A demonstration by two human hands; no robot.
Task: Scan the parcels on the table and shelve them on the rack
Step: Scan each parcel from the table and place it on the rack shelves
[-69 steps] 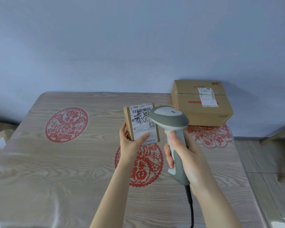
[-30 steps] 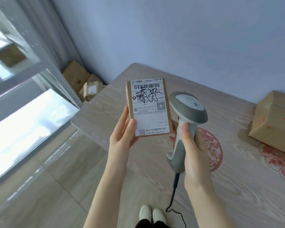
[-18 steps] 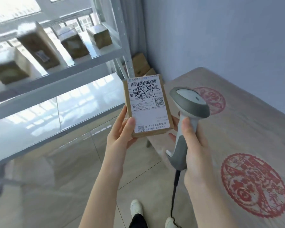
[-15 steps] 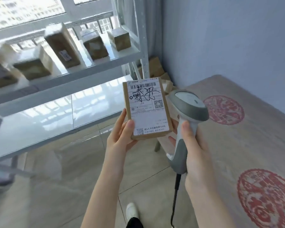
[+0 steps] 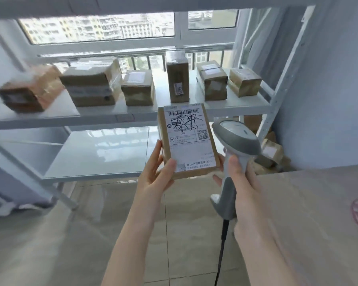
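While the left hand grips the small parcel label-up just in front of the rack and the right hand wraps the scanner handle beside it — best lift the parcel level onto the rack among its boxes, without nudging them.

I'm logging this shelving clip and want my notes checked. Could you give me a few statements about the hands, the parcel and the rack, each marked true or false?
1. The left hand holds a small parcel. True.
2. The right hand is empty. False: it grips the handle of the scanner.
3. Several boxes stand on the upper shelf. True.
4. The parcel's label faces away from the camera. False: the label faces the camera, with its barcode at the top.
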